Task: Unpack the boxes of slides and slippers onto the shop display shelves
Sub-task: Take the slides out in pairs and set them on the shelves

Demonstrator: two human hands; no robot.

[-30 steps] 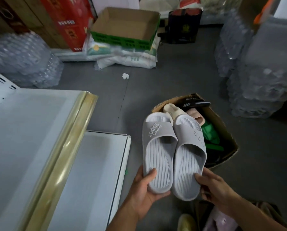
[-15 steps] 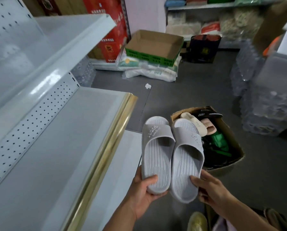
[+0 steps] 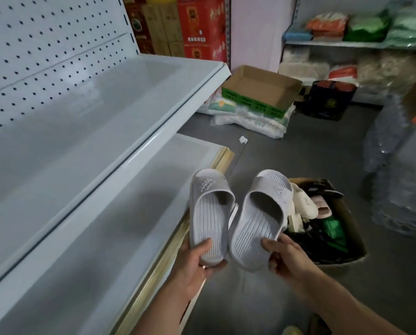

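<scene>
I hold a pair of grey slides, one in each hand, heels toward me. My left hand (image 3: pixel 194 262) grips the heel of the left grey slide (image 3: pixel 208 218), which hangs over the gold front edge of the lower shelf (image 3: pixel 120 238). My right hand (image 3: pixel 286 257) grips the heel of the right grey slide (image 3: pixel 260 221); a gap separates the two slides. Behind the right slide, an open cardboard box (image 3: pixel 349 228) on the floor holds cream, pink, black and green slippers. A white upper shelf (image 3: pixel 81 122) runs above the lower one.
A pegboard back panel (image 3: pixel 45 44) rises behind the shelves. On the grey floor lie a green-sided empty carton (image 3: pixel 260 93) on white sacks, a dark bag (image 3: pixel 330 100) and wrapped water bottle packs (image 3: pixel 400 184) at the right. Goods fill a far shelf (image 3: pixel 356 42).
The view has swung up and left toward the shelves. My hands have pulled the two slides apart, the left one now over the lower shelf's edge.
</scene>
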